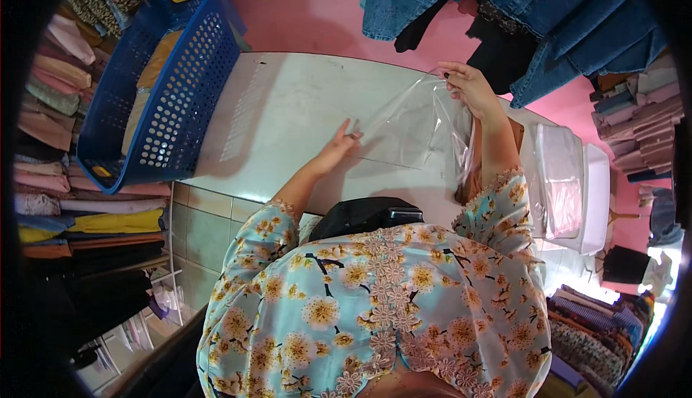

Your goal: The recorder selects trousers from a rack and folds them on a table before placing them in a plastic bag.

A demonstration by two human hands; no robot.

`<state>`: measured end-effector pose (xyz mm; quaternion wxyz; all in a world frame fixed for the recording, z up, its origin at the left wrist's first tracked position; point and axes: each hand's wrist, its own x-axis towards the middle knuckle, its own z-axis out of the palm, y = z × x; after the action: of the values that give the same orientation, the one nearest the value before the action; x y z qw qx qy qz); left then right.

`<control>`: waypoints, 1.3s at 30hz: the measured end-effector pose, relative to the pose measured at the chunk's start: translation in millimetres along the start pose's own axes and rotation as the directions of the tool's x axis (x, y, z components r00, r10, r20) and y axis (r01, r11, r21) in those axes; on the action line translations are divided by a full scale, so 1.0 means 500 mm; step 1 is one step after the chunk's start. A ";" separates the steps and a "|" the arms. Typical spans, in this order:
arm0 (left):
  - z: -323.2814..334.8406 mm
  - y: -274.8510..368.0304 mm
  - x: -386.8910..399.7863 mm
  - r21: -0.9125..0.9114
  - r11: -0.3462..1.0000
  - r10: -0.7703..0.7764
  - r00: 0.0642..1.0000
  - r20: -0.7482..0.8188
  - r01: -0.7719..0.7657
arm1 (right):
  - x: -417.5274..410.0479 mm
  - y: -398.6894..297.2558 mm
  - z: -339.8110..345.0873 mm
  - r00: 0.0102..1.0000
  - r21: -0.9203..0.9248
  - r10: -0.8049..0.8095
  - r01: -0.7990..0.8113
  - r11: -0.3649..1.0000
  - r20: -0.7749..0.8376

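A clear plastic bag (pixel 413 122) is stretched above the white tabletop between my two hands. My left hand (pixel 336 149) pinches its left edge with the fingertips, the index finger partly extended. Farther out, my right hand (pixel 469 85) grips the bag's upper right corner between thumb and fingers. Beneath my right forearm lies a folded brown garment (pixel 516 134), partly hidden by the arm and by the bag's creased right side. Whether anything is inside the bag is hard to tell, but its left part looks see-through.
A blue perforated plastic basket (pixel 178 100) with folded garments stands at the table's left. Clear plastic packages (pixel 559 181) lie at the right, beside a white tray (pixel 594 198). Denim clothes (pixel 573 25) hang over the far right edge. Shelves of folded clothes (pixel 119 219) flank the left.
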<state>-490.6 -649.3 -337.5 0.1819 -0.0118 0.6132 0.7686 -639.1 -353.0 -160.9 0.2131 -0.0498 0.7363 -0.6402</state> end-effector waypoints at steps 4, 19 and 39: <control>0.060 0.011 0.027 0.117 0.993 -0.019 0.997 0.079 0.010 | 0.024 0.018 -0.026 0.983 -0.130 -0.057 0.034 0.991 -0.176; -0.102 0.093 -0.090 -0.033 0.978 -0.209 0.959 -0.190 0.206 | -0.216 0.344 0.013 0.816 -0.221 -0.056 -0.089 0.971 -0.576; -0.119 0.179 -0.131 0.715 0.648 0.444 0.893 -0.076 -0.261 | -0.204 0.360 0.143 0.835 -0.544 -0.219 -0.110 0.832 -0.505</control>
<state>-467.9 -739.2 -252.3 -0.0581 0.0823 0.8613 0.4981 -483.8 -352.1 -315.5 -0.0494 0.0541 0.9166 -0.3930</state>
